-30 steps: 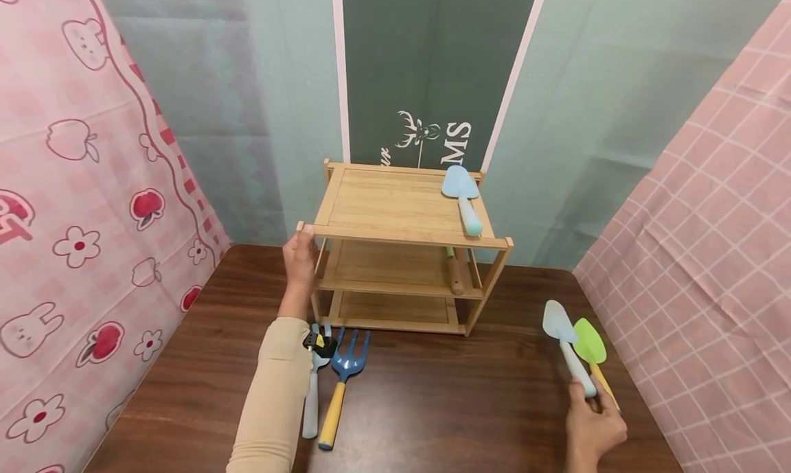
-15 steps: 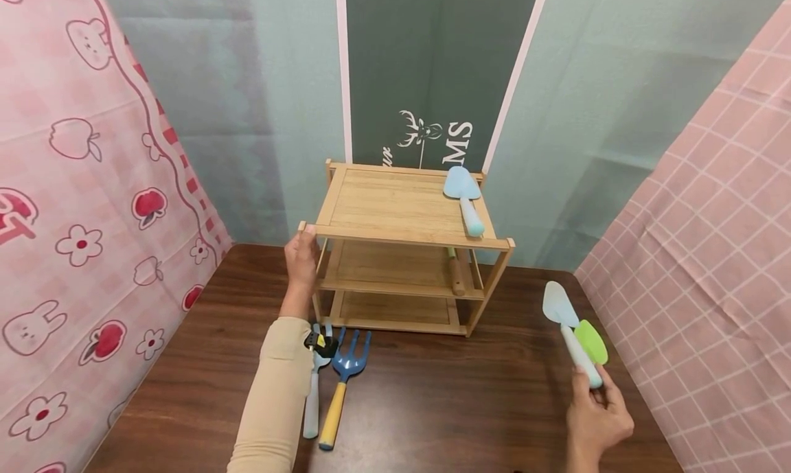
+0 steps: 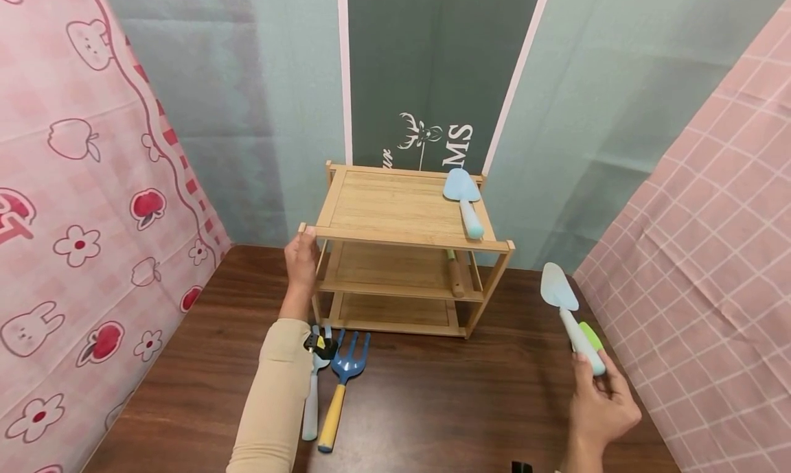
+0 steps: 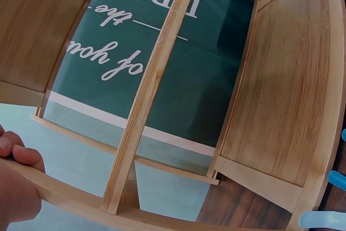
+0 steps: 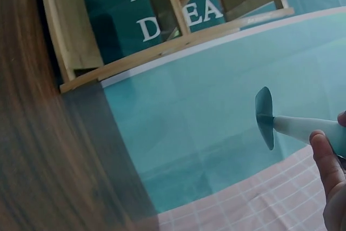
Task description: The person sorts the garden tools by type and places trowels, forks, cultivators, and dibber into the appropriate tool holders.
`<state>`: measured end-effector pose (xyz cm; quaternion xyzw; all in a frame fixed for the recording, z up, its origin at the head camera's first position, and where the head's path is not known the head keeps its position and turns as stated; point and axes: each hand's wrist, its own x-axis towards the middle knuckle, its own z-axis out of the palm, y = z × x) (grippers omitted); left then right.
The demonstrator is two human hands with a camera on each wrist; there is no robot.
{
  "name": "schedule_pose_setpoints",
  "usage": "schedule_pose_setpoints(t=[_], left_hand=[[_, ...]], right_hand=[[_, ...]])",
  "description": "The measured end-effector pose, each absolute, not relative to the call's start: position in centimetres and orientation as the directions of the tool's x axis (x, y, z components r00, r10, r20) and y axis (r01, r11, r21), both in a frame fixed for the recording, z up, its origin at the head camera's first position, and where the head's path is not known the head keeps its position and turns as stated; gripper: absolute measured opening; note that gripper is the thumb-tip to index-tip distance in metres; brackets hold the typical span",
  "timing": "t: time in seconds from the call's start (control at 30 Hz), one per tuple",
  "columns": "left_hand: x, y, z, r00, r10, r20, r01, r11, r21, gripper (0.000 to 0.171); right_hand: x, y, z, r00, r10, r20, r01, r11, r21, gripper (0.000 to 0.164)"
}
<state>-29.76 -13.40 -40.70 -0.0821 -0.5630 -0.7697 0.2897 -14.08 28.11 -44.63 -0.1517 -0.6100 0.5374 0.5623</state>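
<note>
Lying before the wooden shelf, a yellow-handled fork — the left hand grips the shelf's corner. Off right, a pale blue trowel is pinched in the right hand, green blade behind.

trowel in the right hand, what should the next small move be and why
Probably carry the trowel to the top shelf: the right hand holds it above the table, a similar trowel lies there with room beside it, and the left hand grips the rack.
</note>
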Motion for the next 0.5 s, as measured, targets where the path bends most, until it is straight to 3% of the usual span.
schedule_pose_setpoints(t=[0.17,0.37,0.5], left_hand=[[-29.9,-13.1,-40.8,-0.807,-0.368,0.462,0.551,-0.187,0.813,0.04],[-29.9,-13.1,-40.7,-0.801,-0.373,0.469,0.558,-0.181,0.81,0.041],[-30.0,-13.2,-40.9,-0.797,-0.38,0.469,0.559,-0.172,0.811,0.042]], right_hand=[[-14.4,27.7,-43.8,-0.297,0.764,0.573,-0.501,0.386,-0.775,0.023],[-15.0,27.3,-43.0,-0.309,0.749,0.586,-0.696,0.242,-0.676,0.025],[-15.2,27.1,-42.4,-0.305,0.746,0.592,-0.749,0.196,-0.633,0.027]])
